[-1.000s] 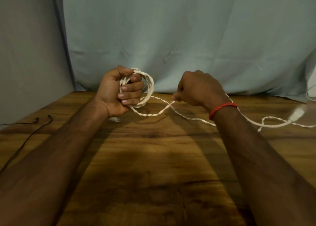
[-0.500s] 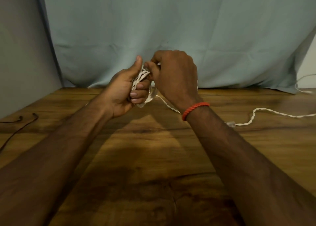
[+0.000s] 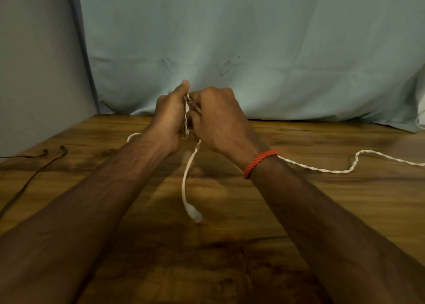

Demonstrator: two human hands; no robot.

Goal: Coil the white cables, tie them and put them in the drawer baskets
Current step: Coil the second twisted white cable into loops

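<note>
**Over the far table edge: last of the coiling, tie to come**

Over the far part of the table (image 3: 230,269) I see both hands closed up against each other, knuckles touching. The left hand (image 3: 169,119) grips the coil (image 3: 186,107), of which only a thin white edge shows between the palms. The right hand (image 3: 216,124) is curled round the cable (image 3: 184,181) just where it meets the coil. From under that hand a free tail hangs down and ends in a blurred plug (image 3: 195,215) above the wood. A white strand (image 3: 333,171) lies on the table to the right and passes behind the right wrist; I cannot tell whether it is the same cable or a second one.

I judge this to be the end of coiling, with the tie not yet made. The next move calls for the left hand to clamp the loops flat while the right carries the tail round the bundle's middle and tucks the plug through. With a slack grip, the loops would likely spring open. No baskets are in view, so stowing means turning elsewhere.
</note>
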